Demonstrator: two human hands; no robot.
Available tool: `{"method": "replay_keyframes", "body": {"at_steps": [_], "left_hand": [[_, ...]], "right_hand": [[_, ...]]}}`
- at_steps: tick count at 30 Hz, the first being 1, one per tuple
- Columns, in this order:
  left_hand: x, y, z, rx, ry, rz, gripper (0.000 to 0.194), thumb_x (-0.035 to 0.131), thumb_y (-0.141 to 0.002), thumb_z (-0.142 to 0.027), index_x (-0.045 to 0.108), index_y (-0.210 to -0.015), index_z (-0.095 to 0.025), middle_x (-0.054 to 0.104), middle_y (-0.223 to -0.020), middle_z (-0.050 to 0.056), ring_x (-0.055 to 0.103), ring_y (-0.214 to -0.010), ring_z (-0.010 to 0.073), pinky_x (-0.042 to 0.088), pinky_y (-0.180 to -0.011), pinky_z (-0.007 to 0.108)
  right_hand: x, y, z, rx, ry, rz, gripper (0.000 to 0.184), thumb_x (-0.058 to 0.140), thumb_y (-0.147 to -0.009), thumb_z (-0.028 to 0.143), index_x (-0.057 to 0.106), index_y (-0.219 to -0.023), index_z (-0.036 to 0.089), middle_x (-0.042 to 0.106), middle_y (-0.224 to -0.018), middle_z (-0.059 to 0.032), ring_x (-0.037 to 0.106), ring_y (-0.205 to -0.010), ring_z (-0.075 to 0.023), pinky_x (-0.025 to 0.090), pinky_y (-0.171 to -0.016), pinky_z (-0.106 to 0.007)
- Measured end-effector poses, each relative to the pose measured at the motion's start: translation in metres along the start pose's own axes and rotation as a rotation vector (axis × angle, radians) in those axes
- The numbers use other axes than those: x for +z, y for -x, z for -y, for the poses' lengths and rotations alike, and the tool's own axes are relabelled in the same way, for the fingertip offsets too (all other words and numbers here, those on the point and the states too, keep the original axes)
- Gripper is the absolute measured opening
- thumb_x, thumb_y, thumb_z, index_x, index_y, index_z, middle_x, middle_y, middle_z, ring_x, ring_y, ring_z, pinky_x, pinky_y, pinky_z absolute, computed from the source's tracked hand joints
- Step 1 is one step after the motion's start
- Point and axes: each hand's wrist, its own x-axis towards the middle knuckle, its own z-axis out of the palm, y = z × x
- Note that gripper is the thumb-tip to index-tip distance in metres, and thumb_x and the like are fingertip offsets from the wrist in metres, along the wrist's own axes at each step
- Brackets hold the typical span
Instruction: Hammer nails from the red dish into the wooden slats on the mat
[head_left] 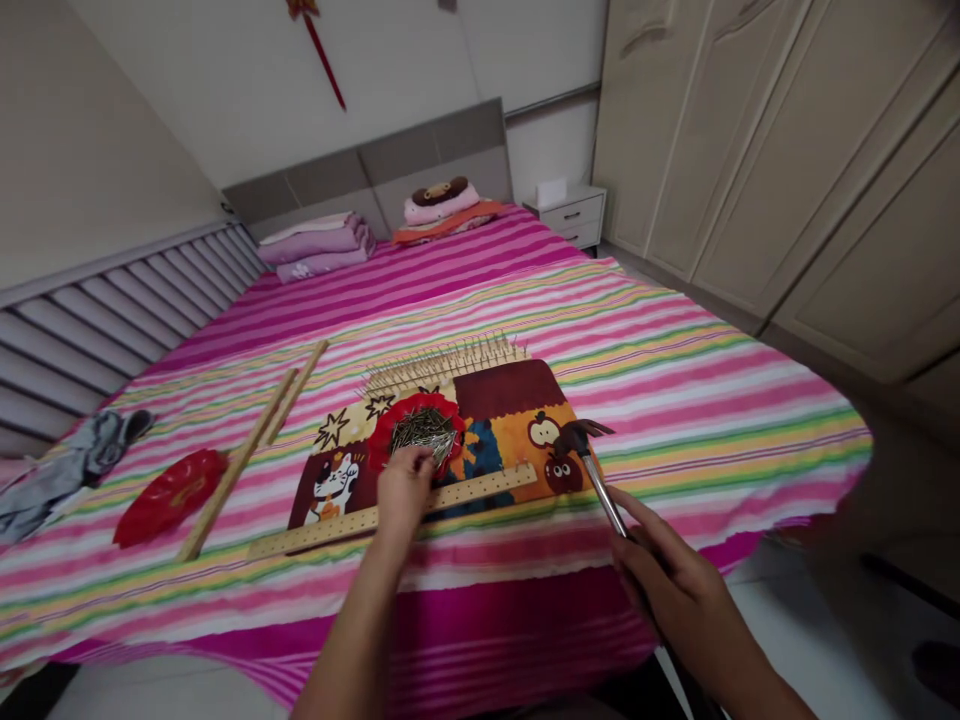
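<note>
Fingers of the left hand [403,490] are pressing together at the nails [424,428] in a red bowl [381,440]; whether they are pinching one, I cannot tell. Fingers of the right hand [675,580] are gripping a hammer [600,480] by its handle. The bowl is resting on a patterned mat [495,390], toward the near edge of the bed [675,380]. A perforated wooden strip [480,489] is lying along the mat's near side; nail-studded strips [442,365] are lying at its far side. Toward the bed's left edge, plain wooden strips [240,465] and a red dish [169,497] are resting.
</note>
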Motion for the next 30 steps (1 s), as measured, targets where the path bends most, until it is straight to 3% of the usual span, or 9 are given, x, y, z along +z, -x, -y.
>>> {"method": "replay_keyframes", "body": {"at_steps": [2,5,10,16,18,21,23,30], "left_hand": [[-0.019,-0.016,0.014,-0.050,-0.229,0.071,0.017,0.056,-0.072,-0.021,0.071,-0.078,-0.023,0.070,-0.086,0.007,0.062,-0.077,0.0201,0.042,-0.072,0.029],[-0.028,-0.034,0.026,-0.081,-0.355,0.184,0.015,0.059,-0.064,-0.015,0.071,-0.067,-0.025,0.070,-0.073,0.006,0.062,-0.071,0.0206,0.040,-0.068,0.028],[-0.022,-0.039,0.027,-0.106,-0.328,0.185,0.013,0.060,-0.059,-0.013,0.065,-0.054,-0.024,0.063,-0.055,0.004,0.059,-0.063,0.0191,0.037,-0.062,0.027],[-0.034,-0.038,0.031,-0.134,-0.170,0.178,0.005,0.060,-0.060,-0.019,0.062,-0.057,-0.023,0.060,-0.054,0.000,0.054,-0.055,0.0145,0.036,-0.058,0.025],[-0.038,-0.036,0.030,-0.161,-0.040,0.173,0.008,0.060,-0.061,-0.025,0.064,-0.067,-0.022,0.061,-0.056,-0.002,0.053,-0.054,0.0130,0.038,-0.057,0.024],[-0.041,-0.030,0.025,-0.271,0.403,0.182,0.027,0.065,-0.056,-0.031,0.066,-0.080,-0.019,0.060,-0.058,-0.003,0.051,-0.051,0.0109,0.039,-0.053,0.023],[-0.042,-0.025,0.021,-0.370,0.662,0.221,0.032,0.070,-0.050,-0.030,0.067,-0.079,-0.016,0.062,-0.059,-0.002,0.050,-0.050,0.0090,0.037,-0.049,0.021],[-0.038,-0.008,0.002,-0.527,0.894,0.343,0.031,0.078,-0.044,-0.021,0.072,-0.073,-0.012,0.069,-0.069,0.005,0.058,-0.060,0.0088,0.044,-0.055,0.019]], "right_hand": [[-0.001,0.000,-0.002,0.020,-0.006,-0.051,0.060,0.058,-0.077,0.047,0.053,-0.131,0.019,0.049,-0.063,0.0041,0.041,-0.048,-0.0109,0.036,-0.043,-0.022],[0.000,0.000,-0.003,0.048,0.000,-0.075,0.062,0.058,-0.076,0.049,0.055,-0.129,0.019,0.049,-0.062,0.0041,0.041,-0.047,-0.0112,0.037,-0.043,-0.022],[-0.002,-0.002,-0.004,0.075,-0.003,-0.040,0.068,0.061,-0.070,0.051,0.056,-0.128,0.017,0.051,-0.061,0.0030,0.044,-0.050,-0.0122,0.040,-0.044,-0.021],[-0.004,-0.004,-0.005,0.088,-0.018,-0.048,0.067,0.063,-0.070,0.049,0.055,-0.129,0.018,0.052,-0.060,0.0032,0.044,-0.049,-0.0122,0.039,-0.043,-0.021],[-0.004,-0.004,-0.004,0.084,-0.017,-0.058,0.067,0.064,-0.068,0.047,0.057,-0.127,0.017,0.051,-0.058,0.0037,0.043,-0.049,-0.0123,0.038,-0.043,-0.021],[-0.003,-0.002,-0.003,0.082,-0.047,-0.072,0.061,0.064,-0.071,0.044,0.058,-0.125,0.017,0.052,-0.060,0.0033,0.044,-0.050,-0.0123,0.039,-0.045,-0.022],[-0.002,-0.001,-0.004,0.089,-0.074,-0.077,0.058,0.062,-0.074,0.043,0.058,-0.126,0.018,0.054,-0.064,0.0028,0.045,-0.051,-0.0117,0.040,-0.046,-0.022],[-0.005,-0.001,-0.007,0.121,-0.161,-0.001,0.063,0.063,-0.075,0.044,0.051,-0.132,0.018,0.048,-0.060,0.0058,0.042,-0.049,-0.0109,0.036,-0.044,-0.022]]}}
